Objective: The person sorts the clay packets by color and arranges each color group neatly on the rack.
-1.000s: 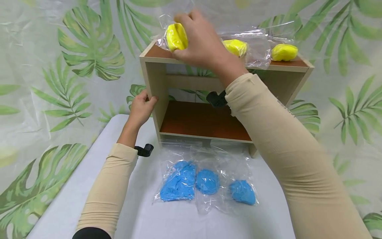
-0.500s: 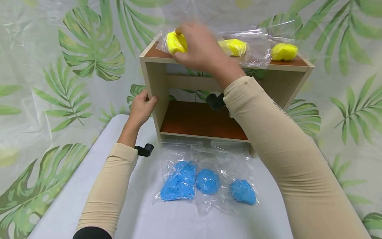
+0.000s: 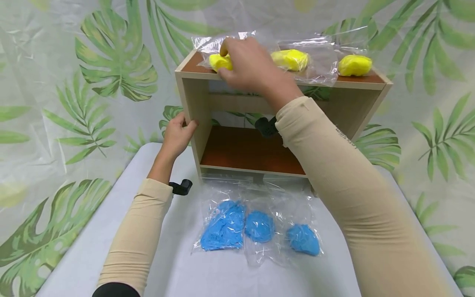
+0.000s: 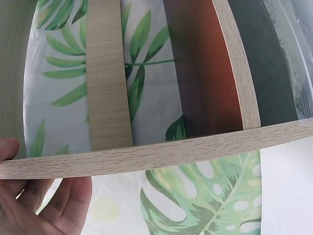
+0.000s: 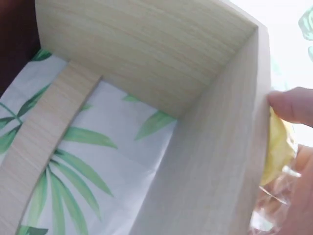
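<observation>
Right hand point(image 3: 248, 66): fingers curled, pinching a bagged yellow lump point(image 3: 219, 62) on the shelf point(image 3: 193, 107) top. Left hand point(image 3: 177, 136): gripping the shelf's left side panel, below the right hand.

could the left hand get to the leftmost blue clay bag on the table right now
Probably yes. The left hand holds the shelf's left side panel, and the leftmost blue clay bag lies on the white table just below and in front, with nothing between them. It would have to loosen its grip on the panel first.
</observation>
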Action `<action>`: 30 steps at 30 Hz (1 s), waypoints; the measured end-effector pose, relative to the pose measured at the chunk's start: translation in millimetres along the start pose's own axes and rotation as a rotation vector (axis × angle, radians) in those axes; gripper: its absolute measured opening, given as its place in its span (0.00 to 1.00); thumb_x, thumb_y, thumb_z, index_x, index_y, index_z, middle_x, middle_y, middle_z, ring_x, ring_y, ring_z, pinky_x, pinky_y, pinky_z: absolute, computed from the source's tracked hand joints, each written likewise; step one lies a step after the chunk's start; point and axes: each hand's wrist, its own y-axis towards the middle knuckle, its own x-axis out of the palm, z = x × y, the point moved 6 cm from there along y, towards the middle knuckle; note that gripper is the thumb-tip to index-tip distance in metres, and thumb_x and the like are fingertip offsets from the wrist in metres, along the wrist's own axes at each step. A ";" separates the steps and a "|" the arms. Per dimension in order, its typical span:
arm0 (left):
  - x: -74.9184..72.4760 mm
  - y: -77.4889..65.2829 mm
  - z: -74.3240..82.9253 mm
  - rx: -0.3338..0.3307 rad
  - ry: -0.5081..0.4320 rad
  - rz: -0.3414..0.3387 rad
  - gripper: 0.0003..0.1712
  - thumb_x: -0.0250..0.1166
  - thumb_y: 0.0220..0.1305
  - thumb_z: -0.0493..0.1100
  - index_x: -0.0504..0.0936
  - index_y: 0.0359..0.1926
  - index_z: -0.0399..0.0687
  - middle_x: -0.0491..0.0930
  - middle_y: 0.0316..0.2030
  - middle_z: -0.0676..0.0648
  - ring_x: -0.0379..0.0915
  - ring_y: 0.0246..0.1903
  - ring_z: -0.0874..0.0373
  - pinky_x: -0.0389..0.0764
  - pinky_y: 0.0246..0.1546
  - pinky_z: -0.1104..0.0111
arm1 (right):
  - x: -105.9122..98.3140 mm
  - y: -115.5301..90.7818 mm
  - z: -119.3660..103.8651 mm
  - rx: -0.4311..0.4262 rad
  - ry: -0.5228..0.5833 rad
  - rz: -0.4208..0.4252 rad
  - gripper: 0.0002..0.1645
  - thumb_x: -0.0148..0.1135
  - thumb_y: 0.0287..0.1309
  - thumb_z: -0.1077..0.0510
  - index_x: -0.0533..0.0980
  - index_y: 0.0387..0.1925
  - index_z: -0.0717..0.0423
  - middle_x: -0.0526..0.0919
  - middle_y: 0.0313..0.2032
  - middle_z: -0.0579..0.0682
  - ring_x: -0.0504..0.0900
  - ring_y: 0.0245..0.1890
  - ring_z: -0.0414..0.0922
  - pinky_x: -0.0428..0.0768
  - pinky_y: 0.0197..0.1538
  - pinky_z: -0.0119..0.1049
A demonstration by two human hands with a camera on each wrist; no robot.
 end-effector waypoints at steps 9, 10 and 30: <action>0.7 -0.6 0.8 0.009 -0.002 -0.003 0.27 0.53 0.67 0.49 0.75 0.64 0.44 0.79 0.58 0.35 0.76 0.56 0.43 0.78 0.57 0.48 | 4.0 1.9 -0.4 -0.013 0.001 0.062 0.26 0.44 0.71 0.54 0.75 0.63 0.57 0.77 0.62 0.56 0.72 0.63 0.53 0.70 0.67 0.47; 0.6 -0.6 1.0 0.009 -0.001 -0.002 0.27 0.53 0.67 0.49 0.75 0.64 0.44 0.79 0.58 0.36 0.76 0.56 0.43 0.78 0.57 0.48 | 4.0 2.0 -0.2 -0.010 0.006 0.059 0.26 0.44 0.71 0.54 0.75 0.63 0.56 0.77 0.62 0.56 0.73 0.63 0.52 0.70 0.67 0.47; 4.9 4.9 -1.4 0.011 0.022 -0.005 0.26 0.53 0.67 0.49 0.76 0.62 0.42 0.80 0.57 0.35 0.76 0.56 0.43 0.77 0.56 0.49 | 12.5 4.2 4.2 0.015 -0.011 -0.028 0.30 0.41 0.72 0.54 0.63 0.72 0.57 0.72 0.69 0.54 0.70 0.69 0.51 0.65 0.73 0.47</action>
